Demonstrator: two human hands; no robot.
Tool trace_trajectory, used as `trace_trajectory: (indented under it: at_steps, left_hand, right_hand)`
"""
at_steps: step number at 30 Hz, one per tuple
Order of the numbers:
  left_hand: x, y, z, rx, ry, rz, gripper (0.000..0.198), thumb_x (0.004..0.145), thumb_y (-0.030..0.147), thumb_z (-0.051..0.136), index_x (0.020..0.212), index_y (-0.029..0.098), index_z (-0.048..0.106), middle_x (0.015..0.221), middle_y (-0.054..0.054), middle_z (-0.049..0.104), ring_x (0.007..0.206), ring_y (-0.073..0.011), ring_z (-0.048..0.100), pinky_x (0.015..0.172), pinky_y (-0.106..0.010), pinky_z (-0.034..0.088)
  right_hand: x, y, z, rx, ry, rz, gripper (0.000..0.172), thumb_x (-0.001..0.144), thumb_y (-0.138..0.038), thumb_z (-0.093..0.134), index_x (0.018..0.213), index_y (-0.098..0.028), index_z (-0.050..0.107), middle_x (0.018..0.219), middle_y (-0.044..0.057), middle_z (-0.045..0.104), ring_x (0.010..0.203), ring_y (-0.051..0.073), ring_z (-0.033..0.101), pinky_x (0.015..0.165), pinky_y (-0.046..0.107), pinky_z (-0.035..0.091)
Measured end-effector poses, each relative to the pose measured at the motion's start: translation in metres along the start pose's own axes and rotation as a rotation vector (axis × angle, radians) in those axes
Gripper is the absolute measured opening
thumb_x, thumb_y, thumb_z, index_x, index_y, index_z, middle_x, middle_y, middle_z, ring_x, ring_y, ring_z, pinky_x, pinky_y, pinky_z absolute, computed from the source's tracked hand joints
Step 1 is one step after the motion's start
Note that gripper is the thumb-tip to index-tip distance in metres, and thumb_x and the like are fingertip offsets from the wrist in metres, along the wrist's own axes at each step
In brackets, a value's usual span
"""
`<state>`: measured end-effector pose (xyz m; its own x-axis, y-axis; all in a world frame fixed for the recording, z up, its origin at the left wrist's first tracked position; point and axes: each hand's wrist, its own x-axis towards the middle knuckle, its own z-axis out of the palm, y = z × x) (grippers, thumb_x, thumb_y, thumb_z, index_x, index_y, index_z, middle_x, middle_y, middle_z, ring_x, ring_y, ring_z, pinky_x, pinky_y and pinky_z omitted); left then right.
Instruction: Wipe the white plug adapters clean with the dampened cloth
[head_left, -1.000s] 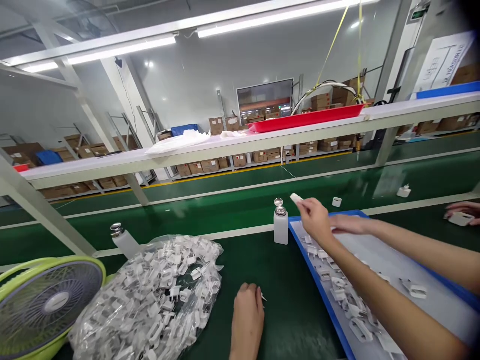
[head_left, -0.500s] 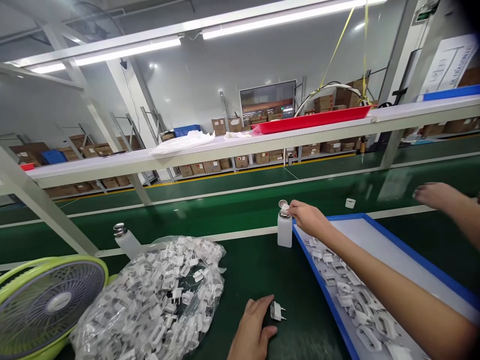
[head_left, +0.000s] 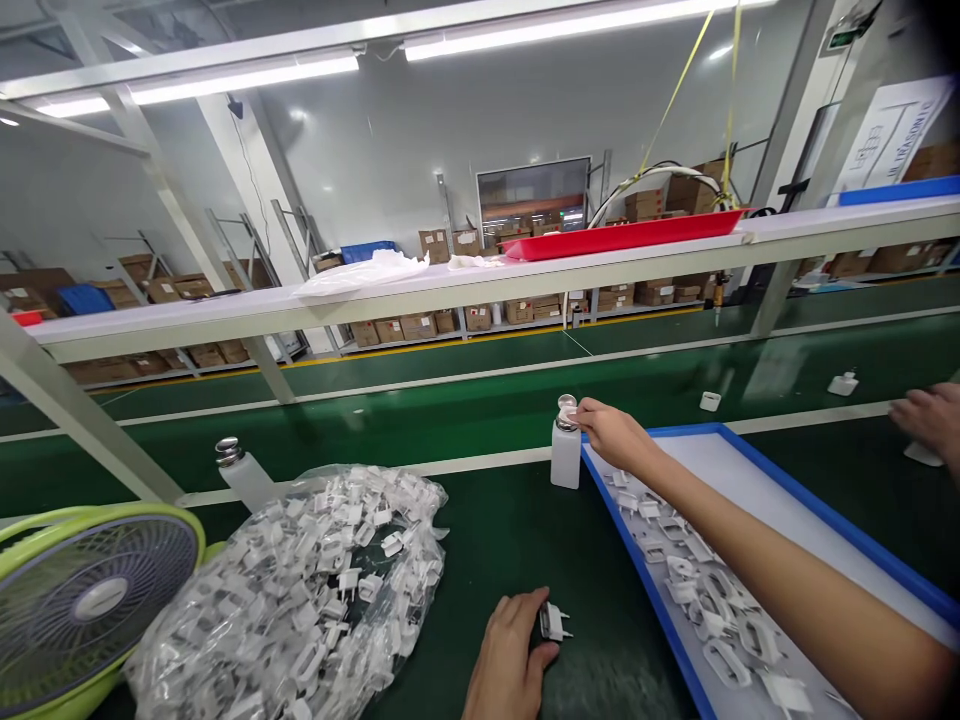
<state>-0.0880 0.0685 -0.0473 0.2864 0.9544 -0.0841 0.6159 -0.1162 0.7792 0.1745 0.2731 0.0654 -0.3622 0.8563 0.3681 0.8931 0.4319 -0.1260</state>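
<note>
My right hand [head_left: 611, 430] is closed in a pinch on a small white wipe [head_left: 571, 411], held against the metal top of a white dispenser bottle [head_left: 565, 458] whose round lid is flipped up. My left hand [head_left: 510, 650] rests low on the green work surface, thumb and forefinger apart. Just at its fingertips lies a white two-pin plug adapter [head_left: 553, 622], pins pointing right; whether the fingers touch it I cannot tell. Left of this hand a clear plastic bag [head_left: 439, 540] is heaped with white plug parts. Under my right forearm sits a blue-rimmed tray [head_left: 637, 560] with many white plug pieces.
A second dispenser bottle [head_left: 246, 478] leans behind the bag, beside a green fan [head_left: 105, 600]. At far right a co-worker's hand [head_left: 934, 415] is over a white piece. White parts [head_left: 844, 384] lie on the green belt. A shelf with a red tray [head_left: 630, 238] spans above.
The co-worker's hand has moved right and down, and a white piece now shows on the belt near it. My hands stay nearly in place; the view has shifted slightly.
</note>
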Motion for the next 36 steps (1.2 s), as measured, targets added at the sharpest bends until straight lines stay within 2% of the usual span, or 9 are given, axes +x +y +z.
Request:
trace_trajectory:
  at_steps: [5,15,22,26,29,31,33,36]
  left_hand:
    - [0.002,-0.003,0.008,0.036,0.041,0.043,0.044,0.099,0.026,0.047,0.14,0.025,0.064,0.139,-0.012,0.067,0.126,-0.0328,0.06,0.11,-0.047,0.045]
    - [0.001,-0.007,0.01,0.025,0.063,0.065,0.042,0.101,0.029,0.047,0.138,0.025,0.066,0.136,-0.013,0.069,0.12,-0.0337,0.061,0.105,-0.046,0.047]
    - [-0.002,-0.014,0.015,0.04,0.099,0.084,0.04,0.099,0.027,0.052,0.136,0.025,0.067,0.133,-0.012,0.071,0.119,-0.0343,0.062,0.105,-0.048,0.048]
    - [-0.003,-0.013,0.016,0.044,0.127,0.098,0.038,0.098,0.024,0.053,0.133,0.026,0.069,0.13,-0.012,0.072,0.118,-0.0332,0.063,0.104,-0.047,0.049]
    - [-0.002,-0.011,0.016,0.044,0.134,0.083,0.037,0.098,0.022,0.051,0.13,0.026,0.07,0.128,-0.011,0.073,0.118,-0.0325,0.063,0.101,-0.045,0.051]
    - [0.001,-0.011,0.017,0.055,0.131,0.086,0.038,0.096,0.016,0.05,0.127,0.023,0.071,0.125,-0.012,0.073,0.116,-0.032,0.063,0.1,-0.045,0.051]
    - [0.002,-0.011,0.018,0.071,0.125,0.101,0.039,0.093,0.01,0.047,0.123,0.02,0.071,0.12,-0.013,0.074,0.112,-0.0314,0.064,0.098,-0.045,0.051]
    - [0.003,-0.011,0.019,0.087,0.122,0.103,0.041,0.091,0.006,0.043,0.118,0.02,0.071,0.114,-0.012,0.073,0.107,-0.0305,0.064,0.094,-0.044,0.051]
  right_hand:
    - [0.001,-0.004,0.0,-0.047,-0.018,-0.02,0.024,0.101,-0.036,0.063,0.116,-0.018,0.066,0.114,0.006,0.067,0.092,0.017,0.067,0.08,0.035,0.059]
    - [0.002,-0.001,0.0,-0.072,-0.021,-0.018,0.025,0.1,-0.036,0.064,0.118,-0.018,0.065,0.116,0.007,0.066,0.096,0.018,0.067,0.083,0.037,0.059]
    - [0.0,-0.004,0.002,0.068,0.018,0.015,0.024,0.101,-0.037,0.063,0.115,-0.018,0.066,0.116,0.007,0.067,0.097,0.018,0.066,0.085,0.038,0.058]
    - [-0.007,-0.009,0.0,0.256,0.095,0.139,0.023,0.1,-0.039,0.063,0.109,-0.018,0.067,0.11,0.005,0.067,0.094,0.017,0.066,0.085,0.037,0.057]
    - [-0.035,-0.029,0.004,0.43,0.213,0.336,0.029,0.102,-0.043,0.058,0.098,-0.016,0.066,0.099,0.003,0.067,0.087,0.016,0.065,0.079,0.034,0.055]
    - [-0.069,-0.054,0.012,0.559,0.259,0.463,0.039,0.106,-0.047,0.048,0.092,-0.015,0.066,0.082,0.001,0.065,0.074,0.016,0.064,0.067,0.029,0.053]
    - [-0.109,-0.083,0.025,0.685,0.253,0.523,0.048,0.107,-0.049,0.039,0.09,-0.016,0.068,0.069,0.0,0.063,0.063,0.016,0.062,0.053,0.025,0.048]
    - [-0.163,-0.12,0.049,0.761,0.277,0.578,0.046,0.106,-0.048,0.042,0.08,-0.019,0.066,0.065,0.0,0.06,0.056,0.016,0.06,0.047,0.025,0.046]
